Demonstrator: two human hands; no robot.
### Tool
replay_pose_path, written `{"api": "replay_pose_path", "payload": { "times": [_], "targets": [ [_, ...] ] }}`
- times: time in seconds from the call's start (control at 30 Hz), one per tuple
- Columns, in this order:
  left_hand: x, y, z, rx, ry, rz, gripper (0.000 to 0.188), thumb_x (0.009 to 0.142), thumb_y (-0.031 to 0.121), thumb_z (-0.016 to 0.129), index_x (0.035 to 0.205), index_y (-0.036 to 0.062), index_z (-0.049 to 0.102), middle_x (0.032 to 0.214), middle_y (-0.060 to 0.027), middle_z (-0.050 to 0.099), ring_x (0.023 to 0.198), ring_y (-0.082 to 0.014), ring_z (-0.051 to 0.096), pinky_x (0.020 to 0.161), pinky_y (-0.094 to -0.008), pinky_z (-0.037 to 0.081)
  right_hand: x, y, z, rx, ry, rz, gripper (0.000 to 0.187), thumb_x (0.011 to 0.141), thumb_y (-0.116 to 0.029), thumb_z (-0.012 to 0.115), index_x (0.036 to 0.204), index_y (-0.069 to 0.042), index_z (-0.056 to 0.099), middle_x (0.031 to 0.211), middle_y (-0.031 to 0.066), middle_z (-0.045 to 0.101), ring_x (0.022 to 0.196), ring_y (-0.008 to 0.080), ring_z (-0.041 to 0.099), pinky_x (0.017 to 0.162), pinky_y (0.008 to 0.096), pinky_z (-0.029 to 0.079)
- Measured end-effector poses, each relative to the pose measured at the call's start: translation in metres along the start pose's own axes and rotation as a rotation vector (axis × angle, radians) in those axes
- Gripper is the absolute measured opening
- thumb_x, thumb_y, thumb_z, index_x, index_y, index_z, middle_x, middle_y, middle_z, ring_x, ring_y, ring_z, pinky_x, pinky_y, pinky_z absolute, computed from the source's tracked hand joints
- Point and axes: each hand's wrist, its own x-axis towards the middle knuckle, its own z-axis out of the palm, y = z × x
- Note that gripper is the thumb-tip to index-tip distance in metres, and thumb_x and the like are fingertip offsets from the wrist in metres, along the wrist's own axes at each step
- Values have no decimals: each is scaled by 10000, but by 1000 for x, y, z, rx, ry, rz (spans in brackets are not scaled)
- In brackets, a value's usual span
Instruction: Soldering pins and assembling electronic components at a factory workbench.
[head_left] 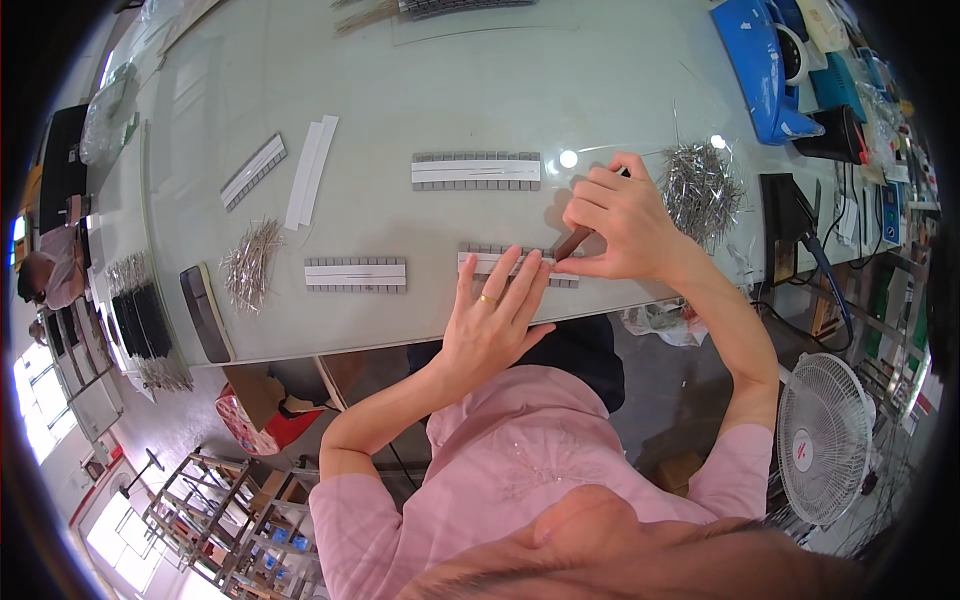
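Note:
At the table's near side, my left hand (pixel 497 308) lies over a grey notched strip (pixel 568 282) with a white band along its middle. Its fingers are stretched out and pressed on the strip, partly hiding it. My right hand (pixel 625 222) is closed around a brown stick-like tool (pixel 572 243), whose lower tip meets the strip's right part beside my left fingertips. Left of my hands lies a similar strip (pixel 355 287), with another strip (pixel 475 185) farther back. Thin metal wire pieces form a loose pile (pixel 702 190) to the right of my right hand.
A smaller wire pile (pixel 252 262), white paper strips (pixel 312 172), a short notched strip (pixel 254 172) and a dark block (pixel 205 313) occupy the left side. A blue tape dispenser (pixel 755 70) stands at the back right. Below the table's right end is a white fan (pixel 822 440).

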Motion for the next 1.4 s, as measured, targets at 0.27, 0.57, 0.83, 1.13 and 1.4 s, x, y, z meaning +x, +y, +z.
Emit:
{"api": "replay_pose_path", "payload": {
  "times": [0.27, 0.57, 0.83, 1.13, 1.4],
  "targets": [
    [-1, -1, 1, 10, 6, 9, 716, 839, 487, 701, 1389, 56, 546, 1475, -93, 457, 1400, -292, 384, 1076, -628, 344, -16, -18, 2, 153, 24, 105, 294, 672, -263, 824, 866, -148, 636, 787, -17, 533, 782, 190, 551, 829, 388, 355],
    [-1, -1, 3, 35, 15, 21, 699, 830, 496, 694, 1366, 65, 570, 1476, -92, 466, 1406, -289, 381, 1080, -632, 337, -16, -28, 14, 160, -24, 59, 145, 742, -83, 706, 842, -144, 621, 806, -10, 539, 769, 174, 558, 813, 342, 373],
    [-2, -5, 3, 100, 32, 85, 684, 847, 501, 686, 1368, 73, 569, 1469, -88, 475, 1389, -290, 409, 1055, -626, 371, -31, -40, 16, -7, -20, 19, 132, 754, -70, 710, 836, -117, 618, 789, -10, 537, 744, 159, 571, 795, 339, 380],
    [2, -2, 8, 132, 67, 93, 721, 836, 531, 685, 1371, 63, 563, 1472, -88, 477, 1384, -293, 417, 1049, -627, 375, -67, -72, 15, -65, 95, 217, 167, 740, -19, 673, 843, -126, 598, 795, -15, 532, 734, 161, 571, 791, 343, 375],
    [-6, -1, 6, 83, 55, 24, 797, 746, 420, 799, 1383, 18, 541, 1475, -108, 472, 1419, -301, 382, 1137, -615, 280, -165, -60, -7, 427, 802, 1243, 140, 1010, -164, 580, 949, -38, 577, 825, -66, 495, 765, 15, 412, 694, 198, 351]
  ]
}}
